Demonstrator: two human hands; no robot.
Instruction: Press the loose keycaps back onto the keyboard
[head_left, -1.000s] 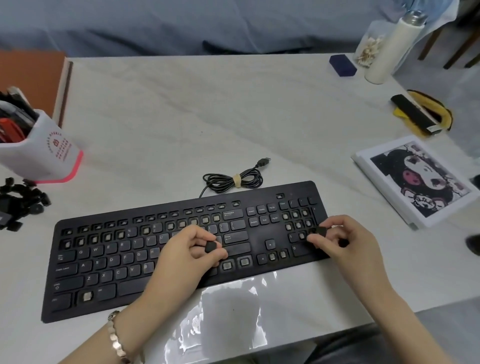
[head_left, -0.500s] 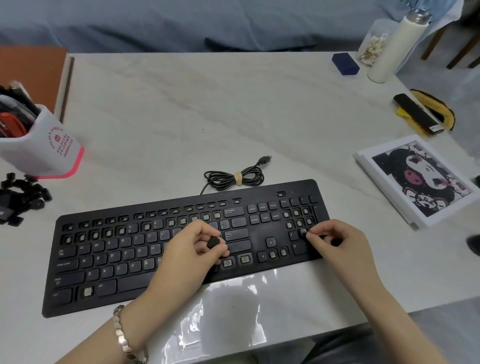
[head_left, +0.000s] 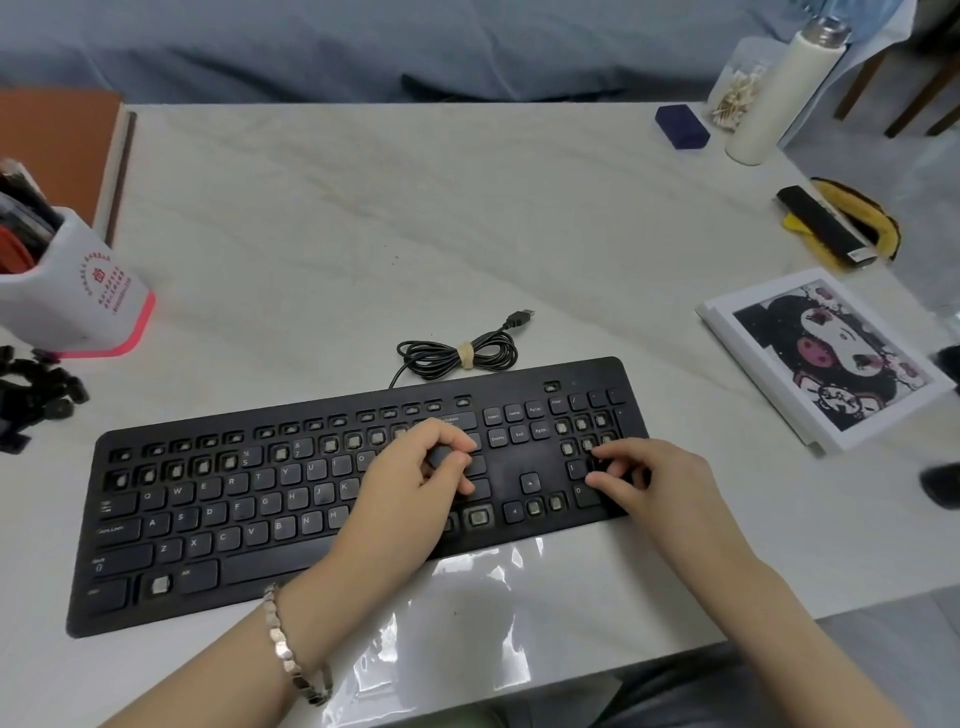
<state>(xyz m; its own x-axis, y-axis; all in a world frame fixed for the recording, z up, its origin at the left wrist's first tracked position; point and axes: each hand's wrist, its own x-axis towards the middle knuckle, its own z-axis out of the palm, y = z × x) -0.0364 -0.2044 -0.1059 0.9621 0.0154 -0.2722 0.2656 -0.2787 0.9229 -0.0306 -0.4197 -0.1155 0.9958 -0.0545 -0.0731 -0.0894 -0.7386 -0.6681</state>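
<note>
A black keyboard (head_left: 218, 525) lies across the near part of the white table, with several bare switch sockets in its number row and numpad. My left hand (head_left: 410, 483) hovers over the keys near Enter and pinches a loose black keycap (head_left: 441, 457) between thumb and fingers. Over the numpad, my right hand (head_left: 654, 483) has its fingers curled down, fingertips on a keycap (head_left: 600, 464) in the numpad's lower rows. The keys under both hands are hidden.
A coiled USB cable (head_left: 460, 353) lies behind the keyboard. A clear plastic sheet (head_left: 457, 613) sits at the table's near edge. A pen holder (head_left: 67, 291) stands at left, a picture print (head_left: 826, 358) at right, a white bottle (head_left: 779, 88) at the far right.
My left hand has carried its keycap up and right across the keyboard. My right hand has brought its keycap down onto the numpad and moved slightly left.
</note>
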